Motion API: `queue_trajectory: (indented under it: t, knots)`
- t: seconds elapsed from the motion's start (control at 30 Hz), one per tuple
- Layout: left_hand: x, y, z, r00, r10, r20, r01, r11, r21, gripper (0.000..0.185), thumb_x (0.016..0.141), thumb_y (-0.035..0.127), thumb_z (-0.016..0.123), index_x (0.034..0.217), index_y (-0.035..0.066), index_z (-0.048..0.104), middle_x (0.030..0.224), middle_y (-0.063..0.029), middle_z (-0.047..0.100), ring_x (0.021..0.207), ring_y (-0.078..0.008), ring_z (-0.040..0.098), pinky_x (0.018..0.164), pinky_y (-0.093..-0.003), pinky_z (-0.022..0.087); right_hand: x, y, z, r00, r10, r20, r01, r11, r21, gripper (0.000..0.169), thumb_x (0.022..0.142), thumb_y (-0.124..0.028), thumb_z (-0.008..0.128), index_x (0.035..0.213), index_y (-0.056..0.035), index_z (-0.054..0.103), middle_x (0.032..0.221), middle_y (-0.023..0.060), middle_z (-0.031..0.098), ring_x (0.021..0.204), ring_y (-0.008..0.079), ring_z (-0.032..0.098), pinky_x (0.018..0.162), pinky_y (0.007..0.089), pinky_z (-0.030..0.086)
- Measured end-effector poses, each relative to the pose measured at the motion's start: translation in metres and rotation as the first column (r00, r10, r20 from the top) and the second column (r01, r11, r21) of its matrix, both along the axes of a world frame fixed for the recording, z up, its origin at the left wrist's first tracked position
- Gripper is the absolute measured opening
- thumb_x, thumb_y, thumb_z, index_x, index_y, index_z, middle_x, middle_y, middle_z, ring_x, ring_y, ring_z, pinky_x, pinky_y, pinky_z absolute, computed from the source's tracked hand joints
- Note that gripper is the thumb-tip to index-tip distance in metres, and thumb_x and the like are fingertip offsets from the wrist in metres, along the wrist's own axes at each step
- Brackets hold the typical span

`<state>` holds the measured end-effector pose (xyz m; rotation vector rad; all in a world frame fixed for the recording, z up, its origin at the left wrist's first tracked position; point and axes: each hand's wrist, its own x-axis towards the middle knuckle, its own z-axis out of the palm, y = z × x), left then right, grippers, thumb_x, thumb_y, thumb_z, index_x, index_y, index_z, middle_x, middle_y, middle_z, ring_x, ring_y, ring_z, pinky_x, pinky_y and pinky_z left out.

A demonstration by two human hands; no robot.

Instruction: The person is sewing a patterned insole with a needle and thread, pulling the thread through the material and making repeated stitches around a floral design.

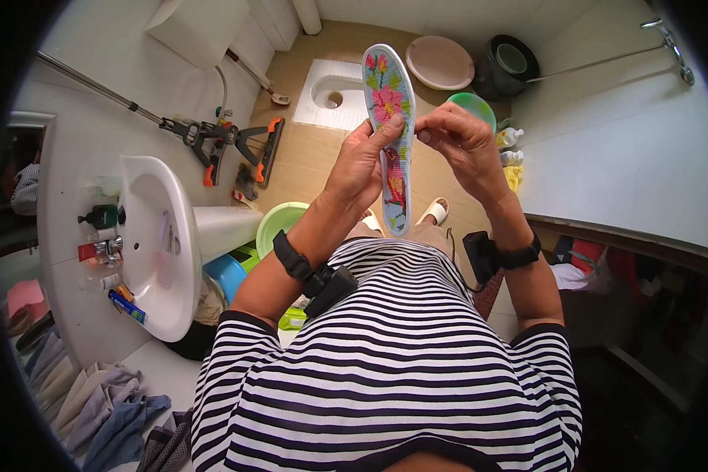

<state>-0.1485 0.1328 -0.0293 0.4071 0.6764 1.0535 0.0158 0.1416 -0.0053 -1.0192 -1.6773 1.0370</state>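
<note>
My left hand grips an embroidered shoe insole around its middle, the thumb lying on the patterned face. The insole has a white edge and a pink flower, green leaf and bird design, and it points lengthwise away from my body. Close to its right edge, my right hand has its thumb and fingertips pinched together. Whether something thin, such as a needle or thread, is between those fingertips cannot be told.
A squat toilet is set in the floor ahead. Basins, including a pink one, and bottles stand beyond my right hand. To the left are a white washbasin and a mop. Cloths hang at lower left.
</note>
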Motion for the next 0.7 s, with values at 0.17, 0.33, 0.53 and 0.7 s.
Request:
queue_trajectory:
  t: [0.17,0.33,0.53,0.7]
  knots:
    - [0.001,-0.004,0.001,0.992,0.031,-0.119,-0.026,0.998,0.049,0.029,0.085,0.019,0.064,0.108,0.004,0.053,0.094,-0.0013,0.06,0.083,-0.0102,0.057,0.075,-0.0262,0.047,0.007,0.001,-0.023,0.988,0.014,-0.152,-0.035,0.99,-0.138,0.011,0.078,-0.004,0.068,0.089,0.0002,0.066,0.08,0.0005,0.058,0.071,0.0068,0.053,0.062,0.0208,0.045]
    - [0.0,-0.009,0.002,0.977,0.036,-0.209,-0.01,0.992,0.125,0.027,0.079,0.009,0.068,0.103,0.002,0.056,0.094,-0.0044,0.063,0.082,-0.0105,0.059,0.076,-0.0253,0.048,0.01,-0.001,-0.029,0.972,0.007,-0.233,-0.069,0.964,-0.257,0.013,0.08,-0.003,0.066,0.092,0.0009,0.063,0.084,0.0006,0.06,0.079,0.0073,0.059,0.073,0.021,0.05]
    - [0.001,-0.009,-0.002,0.952,0.086,-0.294,-0.034,0.983,0.18,0.026,0.077,0.004,0.069,0.1,0.0,0.058,0.091,-0.0059,0.065,0.077,-0.0109,0.061,0.07,-0.0258,0.051,0.003,-0.008,-0.02,0.943,-0.06,-0.328,-0.04,0.956,-0.29,0.013,0.083,-0.003,0.064,0.095,0.0006,0.06,0.086,0.0023,0.062,0.079,0.0088,0.06,0.073,0.0229,0.052]
    - [-0.001,-0.008,0.0,0.938,0.071,-0.341,-0.022,0.989,0.146,0.024,0.077,0.005,0.069,0.099,0.0,0.059,0.091,-0.005,0.065,0.078,-0.0115,0.061,0.072,-0.0262,0.049,0.004,-0.007,-0.004,0.978,-0.127,0.164,0.092,0.975,0.203,0.012,0.079,-0.003,0.065,0.09,-0.0038,0.06,0.081,0.0037,0.059,0.067,0.0129,0.061,0.057,0.0249,0.049]
